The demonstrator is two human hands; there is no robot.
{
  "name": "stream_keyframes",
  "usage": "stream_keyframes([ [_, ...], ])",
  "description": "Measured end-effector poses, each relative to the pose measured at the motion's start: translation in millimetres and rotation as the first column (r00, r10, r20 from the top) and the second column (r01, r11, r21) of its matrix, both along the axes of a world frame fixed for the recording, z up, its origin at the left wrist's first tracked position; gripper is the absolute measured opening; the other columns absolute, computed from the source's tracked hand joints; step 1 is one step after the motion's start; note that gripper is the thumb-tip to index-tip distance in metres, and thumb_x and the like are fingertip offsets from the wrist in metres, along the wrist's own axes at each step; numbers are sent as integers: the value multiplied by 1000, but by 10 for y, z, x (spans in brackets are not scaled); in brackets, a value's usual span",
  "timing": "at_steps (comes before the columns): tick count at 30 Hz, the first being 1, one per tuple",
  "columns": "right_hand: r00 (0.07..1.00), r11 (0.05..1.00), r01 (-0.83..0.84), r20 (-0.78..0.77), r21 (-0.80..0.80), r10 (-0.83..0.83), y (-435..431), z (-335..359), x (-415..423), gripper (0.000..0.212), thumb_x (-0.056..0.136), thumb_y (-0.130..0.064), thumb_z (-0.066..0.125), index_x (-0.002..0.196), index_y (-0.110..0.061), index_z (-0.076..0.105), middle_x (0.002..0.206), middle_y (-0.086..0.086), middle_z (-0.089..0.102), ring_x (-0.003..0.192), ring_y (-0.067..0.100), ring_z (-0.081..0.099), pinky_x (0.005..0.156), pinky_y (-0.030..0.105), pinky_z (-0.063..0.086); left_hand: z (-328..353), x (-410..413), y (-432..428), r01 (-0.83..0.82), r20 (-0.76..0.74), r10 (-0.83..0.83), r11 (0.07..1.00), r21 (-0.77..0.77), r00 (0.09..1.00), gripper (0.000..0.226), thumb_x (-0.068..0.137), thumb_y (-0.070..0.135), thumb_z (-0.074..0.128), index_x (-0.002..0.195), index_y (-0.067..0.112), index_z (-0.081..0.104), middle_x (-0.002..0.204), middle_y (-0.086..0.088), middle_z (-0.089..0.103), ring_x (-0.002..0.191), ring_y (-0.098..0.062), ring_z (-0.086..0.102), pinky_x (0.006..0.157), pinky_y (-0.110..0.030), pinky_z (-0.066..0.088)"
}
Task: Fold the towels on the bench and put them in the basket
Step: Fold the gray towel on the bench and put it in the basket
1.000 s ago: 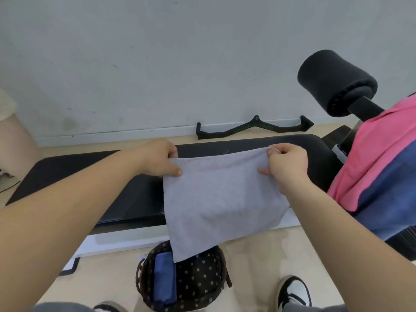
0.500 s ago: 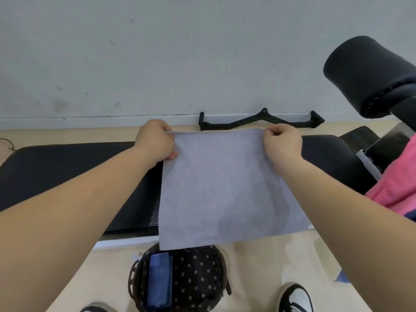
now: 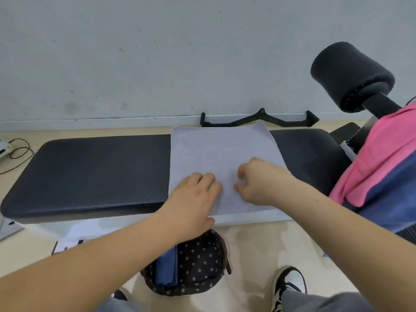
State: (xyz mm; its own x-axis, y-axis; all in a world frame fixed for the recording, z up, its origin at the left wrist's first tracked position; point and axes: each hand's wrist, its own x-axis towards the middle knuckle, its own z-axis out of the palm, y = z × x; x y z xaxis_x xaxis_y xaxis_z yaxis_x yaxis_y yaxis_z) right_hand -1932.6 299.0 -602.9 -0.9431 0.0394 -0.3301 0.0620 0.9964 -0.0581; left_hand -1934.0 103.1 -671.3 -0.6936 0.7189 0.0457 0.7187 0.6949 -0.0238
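A light grey towel point(image 3: 221, 152) lies spread flat across the black padded bench point(image 3: 94, 172), its far edge at the bench's back side. My left hand point(image 3: 194, 199) rests palm down on the towel's near left part, with the thumb at the front edge. My right hand point(image 3: 258, 181) sits on the towel's middle near part with its fingers loosely curled. Neither hand visibly pinches the cloth. On the floor below the bench stands a dark dotted basket point(image 3: 202, 262) with a folded blue towel point(image 3: 166, 269) inside. A pink towel point(image 3: 378, 163) and a dark blue towel point(image 3: 391, 199) hang at the right.
A black padded roller point(image 3: 351, 75) on an arm rises at the right end of the bench. A black cable-machine handle point(image 3: 258, 119) lies on the floor by the wall. A cable point(image 3: 18, 152) lies at far left. My shoe point(image 3: 290, 282) is right of the basket.
The towel, held up by its top corners before, now lies flat on the bench. Both hands have let go of the corners and moved back onto its near half.
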Motion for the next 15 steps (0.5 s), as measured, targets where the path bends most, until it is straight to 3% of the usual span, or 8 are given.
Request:
stream_keyframes([
  [4,998,997,47,31,53,-49,-30,-89,249,49,97,-51,55,134,-20,47,130,6,42,121,32,47,80,38,39,-226,24,26,-44,-115,37,997,-60,993,66,66,34,80,117,6,48,126,-17,54,113,-38,55,99,-49,48],
  [9,993,985,-21,-109,174,41,-29,-344,394,63,86,-40,67,136,-21,33,131,7,34,117,30,40,74,37,35,-315,159,68,-93,-177,60,978,-187,982,72,54,12,82,115,8,44,137,-27,46,126,-55,50,104,-64,43],
  [12,992,989,-19,-120,149,37,-6,-391,392,73,81,-48,71,138,-23,32,133,7,33,120,31,39,80,39,38,-307,107,17,-52,-214,17,986,-157,977,64,58,8,81,111,11,46,131,-27,56,120,-55,56,100,-63,48],
  [15,993,989,-14,-118,149,32,8,-411,400,83,74,-60,76,135,-24,32,133,6,32,121,31,38,87,41,38,-285,70,-23,11,-148,-20,998,-66,989,56,63,4,74,110,13,46,133,-26,56,120,-54,56,100,-61,48],
])
